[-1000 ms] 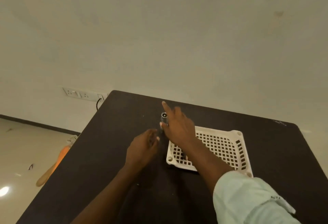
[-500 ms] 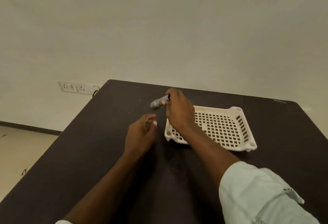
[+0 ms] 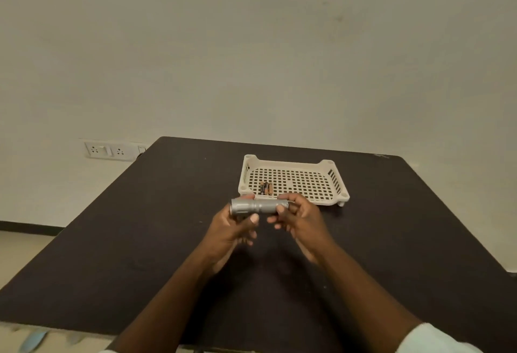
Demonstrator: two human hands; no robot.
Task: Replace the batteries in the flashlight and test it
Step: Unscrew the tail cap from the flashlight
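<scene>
Two hands on the flashlight (image 3: pixel 258 206) now (a sec ago only the right one had it, held out past the tray's near-left corner, left hand free). So we read that as pickup done, handoff to a two-hand hold, prob. the setup for unscrewing an end cap.

Left hand (image 3: pixel 233 227) is closed on the wider head end, thumb across the near side of the barrel. Right hand (image 3: pixel 300 217) pinches the narrower tail end, fingertips (image 3: pixel 281 208) wrapped over it; both are gripping the flashlight. It lies roughly horizontal, head to the left, lifted off the table (image 3: pixel 140 241) and spanning the gap between the two hands, mid-barrel bare.

We see it hanging above the table's middle, just in front of the near edge of the white tray (image 3: pixel 335 173). Tray sits toward the far edge of the table, right of centre. Batteries (image 3: pixel 265 188) lie inside it near its near-left corner, well clear of either hand (count unclear, looks like 2 or 3, black/copper).

Flashlight looks fully assembled, no cap off, so batt. swap not started yet imo. Can't tell which end opens from this view. Next we'd expect a twist: one hand holds, the other turns. Risk: smooth metal, small pinch on the tail, may slip.

Wall socket (image 3: pixel 109 150) behind the table's far-left corner, not relevant.
</scene>
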